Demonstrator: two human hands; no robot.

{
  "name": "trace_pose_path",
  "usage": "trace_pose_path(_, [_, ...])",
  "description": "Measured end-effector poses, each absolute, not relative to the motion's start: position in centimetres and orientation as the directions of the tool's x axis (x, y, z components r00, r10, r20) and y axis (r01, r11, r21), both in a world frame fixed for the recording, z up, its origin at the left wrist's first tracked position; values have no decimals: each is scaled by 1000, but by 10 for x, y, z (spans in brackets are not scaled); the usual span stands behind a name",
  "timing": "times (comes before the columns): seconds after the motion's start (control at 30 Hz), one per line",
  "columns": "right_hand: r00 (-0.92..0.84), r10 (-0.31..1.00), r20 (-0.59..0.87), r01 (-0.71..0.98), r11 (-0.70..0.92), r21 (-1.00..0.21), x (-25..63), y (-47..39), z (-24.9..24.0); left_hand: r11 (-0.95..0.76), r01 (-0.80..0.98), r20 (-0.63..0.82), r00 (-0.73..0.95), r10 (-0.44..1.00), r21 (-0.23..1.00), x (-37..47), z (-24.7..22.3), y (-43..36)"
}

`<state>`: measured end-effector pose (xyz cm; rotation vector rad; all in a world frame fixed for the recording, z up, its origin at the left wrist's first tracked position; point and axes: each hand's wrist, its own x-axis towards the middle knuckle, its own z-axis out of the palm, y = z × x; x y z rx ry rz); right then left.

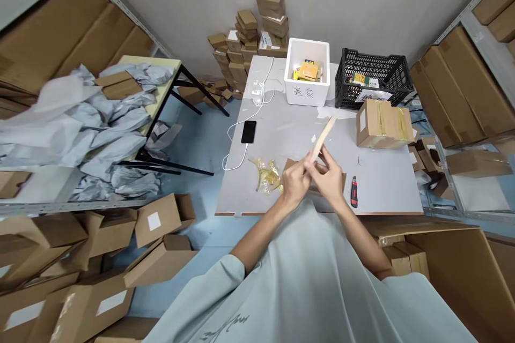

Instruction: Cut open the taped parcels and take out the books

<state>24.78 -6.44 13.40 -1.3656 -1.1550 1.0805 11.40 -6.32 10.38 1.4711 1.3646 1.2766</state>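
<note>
A thin, flat, pale-tan packet (324, 136) is held up on edge over the table. My left hand (295, 183) pinches its near end from the left. The fingers of my right hand (330, 178) close on the same end from the right. Its broad faces are turned away, so I cannot tell what is on or in it. Under my hands lies a brown cardboard box (337, 182), mostly covered by them. Crumpled yellow packing tape (266, 176) rests left of my left hand. To the right of my right hand is a red and black utility knife (354, 192).
On the grey table (277, 123) are a phone (248, 132) with a white cable, a white foam bin (306, 95), a black crate (346, 86) and a taped carton (372, 126). Open cartons (159, 221) crowd the floor at left. A large box (454, 262) stands at lower right.
</note>
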Motion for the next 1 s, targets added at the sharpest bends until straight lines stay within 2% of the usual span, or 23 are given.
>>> trace_pose_path(0.1, [238,971,-9,113,-37,-993,246,-58,143,-302,197,285,107,952,933,112,107,-63])
trace_pose_path(0.17, [210,978,5,41,-3,-999,257,-49,145,-288,182,278,83,957,940,101,111,-56])
trace_pose_path(0.23, [122,992,-17,-54,-10,-998,270,-44,145,-180,153,193,-76,978,972,84,115,-46])
trace_pose_path(0.3, [57,996,-62,-118,-55,-991,281,-44,144,-10,16,12,-136,991,1000,68,117,-36])
trace_pose_path(0.4, [29,994,-106,-169,-100,-981,288,-48,138,257,-245,-237,111,965,935,56,115,-30])
trace_pose_path(0.47, [16,992,-123,-188,-118,-975,289,-49,132,339,-334,-290,190,938,879,57,113,-32])
trace_pose_path(0.53, [3,990,-140,-182,-137,-974,290,-47,125,337,-382,-295,165,941,860,62,114,-35])
trace_pose_path(0.63, [110,989,-101,-79,-93,-993,291,-41,119,273,-389,-263,80,961,880,70,118,-40])
trace_pose_path(0.73, [263,964,25,104,-3,-995,282,-44,119,133,-265,-161,-87,983,955,82,121,-44])
trace_pose_path(0.83, [125,992,32,104,19,-994,258,-57,123,33,-37,-41,-227,973,999,98,122,-53])
trace_pose_path(0.9, [63,998,27,101,20,-995,243,-64,126,-48,80,64,-207,976,996,110,122,-63])
trace_pose_path(1.0, [206,979,9,124,-17,-992,239,-64,128,-261,178,264,7,965,949,113,120,-73])
